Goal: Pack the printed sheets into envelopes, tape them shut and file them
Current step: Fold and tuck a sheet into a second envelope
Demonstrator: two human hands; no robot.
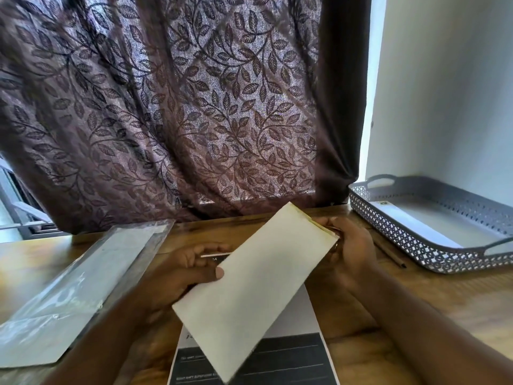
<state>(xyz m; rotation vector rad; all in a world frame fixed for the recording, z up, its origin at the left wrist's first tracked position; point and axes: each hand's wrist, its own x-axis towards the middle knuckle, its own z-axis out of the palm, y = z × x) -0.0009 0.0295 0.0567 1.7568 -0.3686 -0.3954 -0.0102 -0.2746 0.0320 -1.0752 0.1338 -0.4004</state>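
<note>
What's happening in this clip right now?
A person holds a cream envelope tilted above a wooden desk, the left hand gripping its long side and the right hand at its upper end. A printed sheet lies on the desk beneath. A clear plastic packet sits to the left, and a grey perforated tray holding something flat and white sits to the right.

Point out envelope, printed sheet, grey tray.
envelope [255, 276], head view, middle of its blank cream face.
printed sheet [288, 357], head view, dark lined band near its lower edge.
grey tray [394, 232], head view, perforated near wall.
</note>
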